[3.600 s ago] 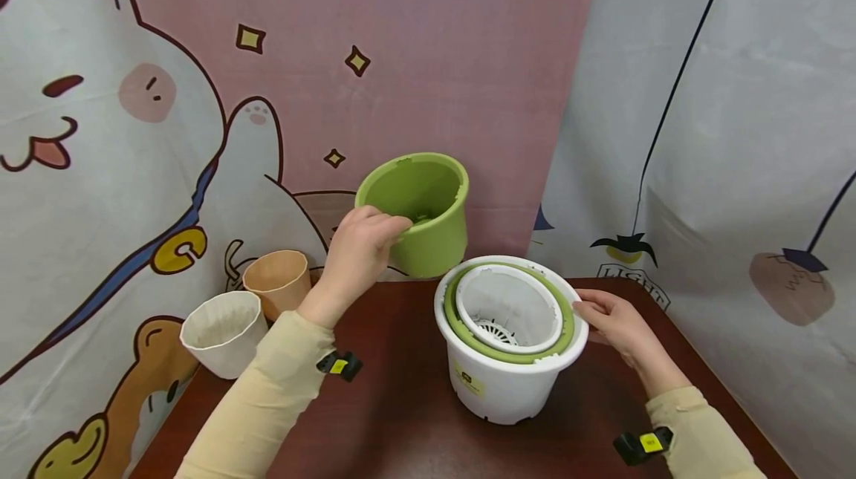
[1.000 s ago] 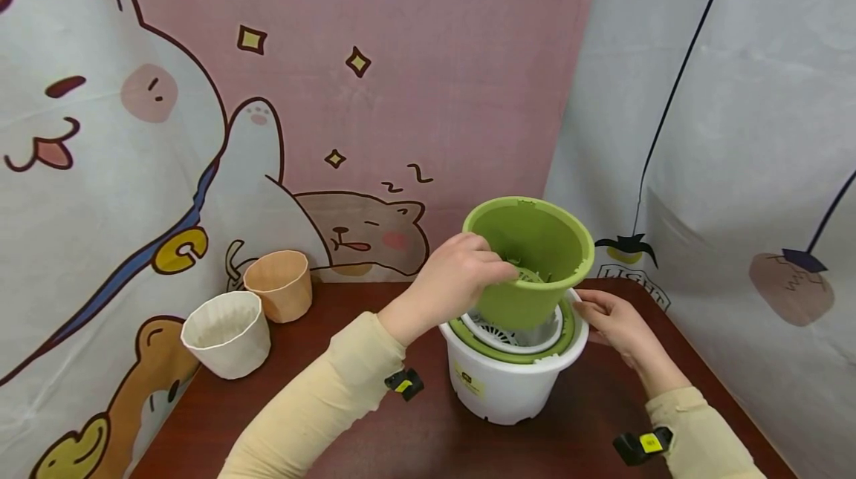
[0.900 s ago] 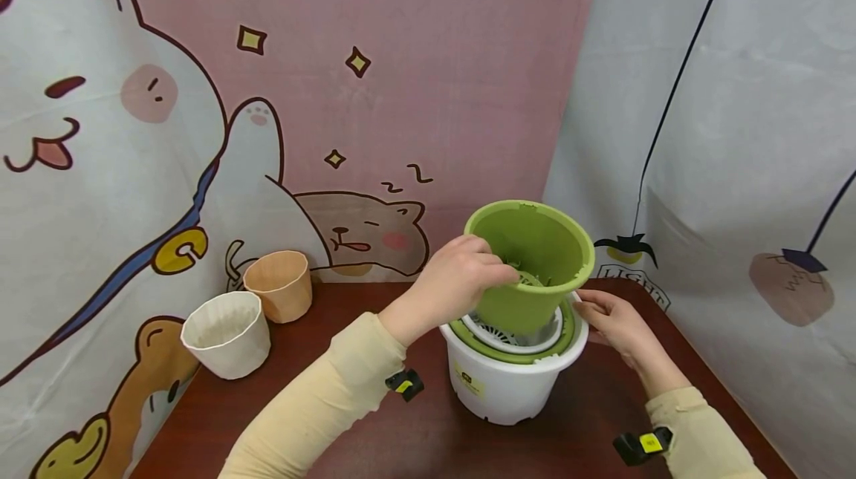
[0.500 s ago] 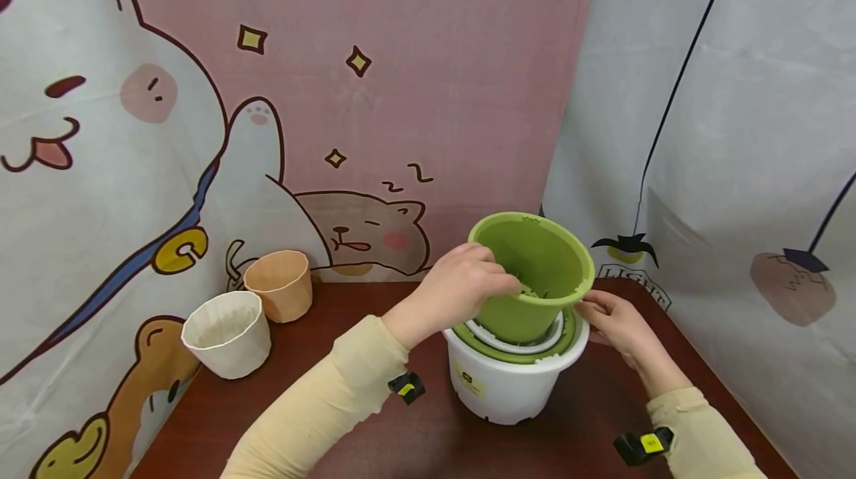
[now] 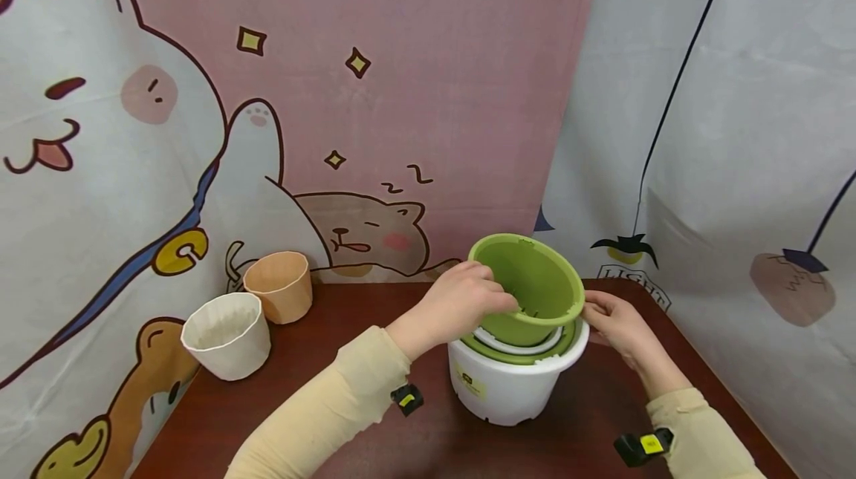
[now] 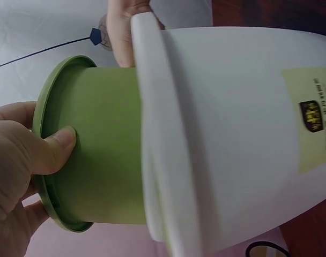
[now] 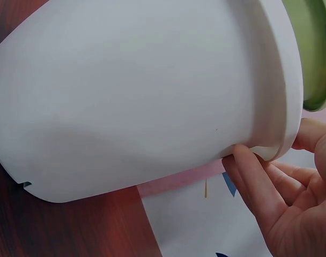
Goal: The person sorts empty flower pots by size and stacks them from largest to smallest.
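Observation:
My left hand (image 5: 461,306) pinches the near-left rim of a green flower pot (image 5: 545,278), thumb on the outside in the left wrist view. That pot tilts slightly, its lower part sunk inside a nested stack. The stack's outermost piece is a large white flower pot (image 5: 504,386) with a yellow label, upright on the table. Inside it show the rims of another green pot (image 5: 491,354) and a smaller white pot (image 5: 550,343). With my right hand (image 5: 615,330) I hold the large white pot's right rim, fingers under its lip in the right wrist view (image 7: 291,198).
A white faceted pot (image 5: 227,338) and a peach-coloured pot (image 5: 281,293) stand side by side at the left of the dark red table (image 5: 334,390). A printed cloth backdrop (image 5: 414,93) rises directly behind and along the table's sides.
My left hand has brought the green pot rightward over the stack, then lowered it into the small white pot. My right hand has stayed at the large white pot's rim.

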